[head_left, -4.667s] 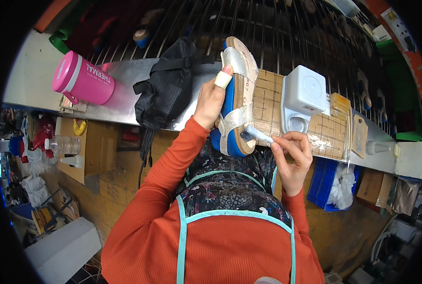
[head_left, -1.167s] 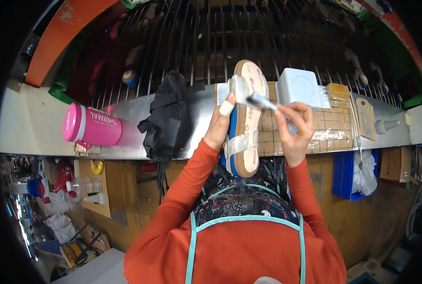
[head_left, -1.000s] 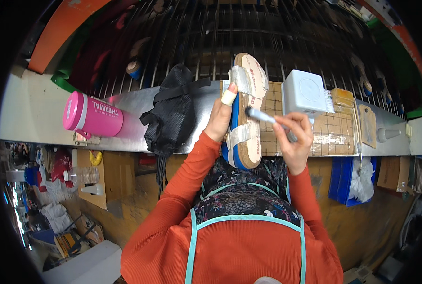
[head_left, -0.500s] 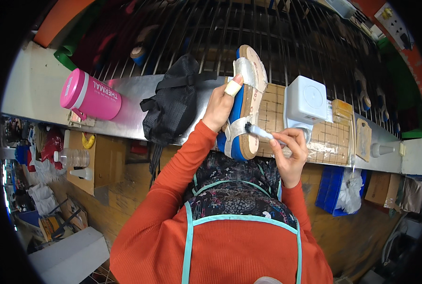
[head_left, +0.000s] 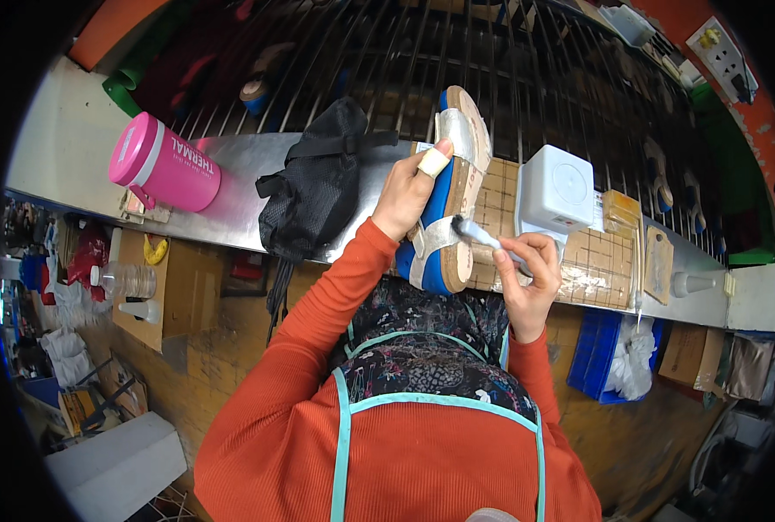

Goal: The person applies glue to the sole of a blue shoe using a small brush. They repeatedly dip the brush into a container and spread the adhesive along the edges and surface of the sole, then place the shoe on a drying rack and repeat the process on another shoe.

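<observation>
Upright in my left hand (head_left: 402, 193) is a sandal (head_left: 472, 184) on a blue last (head_left: 439, 198), its pale sole surface toward the right. My fingers are closed round its left side, and a pale yellow wrap covers the thumb. Two whitish straps cross it, an upper strap (head_left: 461, 132) and a lower strap (head_left: 440, 237). In my right hand (head_left: 534, 278) I pinch a light-handled brush (head_left: 481, 235). Its dark bristles are at the right end of the lower strap, against the sandal's edge; whether they press on it I cannot tell.
A white plastic container (head_left: 558, 187) stands on cardboard (head_left: 501, 196) right of the sandal. A black mesh bag (head_left: 314, 196) and a pink thermal jug (head_left: 166, 163) lie to the left. Metal bars (head_left: 387, 65) run behind the bench; more sandals are among them. A blue crate (head_left: 591, 357) sits below right.
The brush tip has moved slightly upward along the lower strap's end. My left hand keeps its hold on the sandal. The whole view has shifted a little.
</observation>
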Action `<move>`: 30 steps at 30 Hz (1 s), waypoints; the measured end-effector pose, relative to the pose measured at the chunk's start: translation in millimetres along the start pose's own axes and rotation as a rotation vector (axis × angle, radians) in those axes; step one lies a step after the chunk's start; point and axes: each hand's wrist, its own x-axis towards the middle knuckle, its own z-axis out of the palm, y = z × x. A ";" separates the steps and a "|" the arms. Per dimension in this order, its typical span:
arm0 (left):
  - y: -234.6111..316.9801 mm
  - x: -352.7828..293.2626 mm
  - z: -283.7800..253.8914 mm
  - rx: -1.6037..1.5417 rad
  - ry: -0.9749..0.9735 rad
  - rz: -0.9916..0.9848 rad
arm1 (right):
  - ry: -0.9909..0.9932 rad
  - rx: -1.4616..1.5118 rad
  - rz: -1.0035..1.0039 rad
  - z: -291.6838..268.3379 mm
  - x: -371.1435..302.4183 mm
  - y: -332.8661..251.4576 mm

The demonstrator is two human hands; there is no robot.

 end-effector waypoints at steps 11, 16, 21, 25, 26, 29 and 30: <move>-10.3 6.7 5.9 -0.273 0.030 -0.057 | -0.131 1.204 0.447 -24.5 -36.1 31.0; -8.3 -4.3 28.7 -0.421 0.128 0.049 | 0.050 0.883 0.443 5.3 -52.6 26.3; -7.6 -15.2 36.7 -0.311 0.126 0.085 | 0.139 0.975 0.477 17.3 -33.3 29.4; 3.2 -21.9 40.6 -0.285 0.072 0.101 | 0.167 0.967 0.402 14.2 -13.8 27.2; 8.8 -23.8 41.2 -0.318 0.041 0.082 | 0.173 0.985 0.377 10.7 -9.7 25.9; 28.2 -27.7 47.5 -0.311 -0.071 0.200 | 0.159 1.081 0.413 -5.5 4.7 24.6; 34.5 -27.5 49.9 -0.313 -0.095 0.157 | 0.176 1.085 0.378 -10.7 9.6 25.0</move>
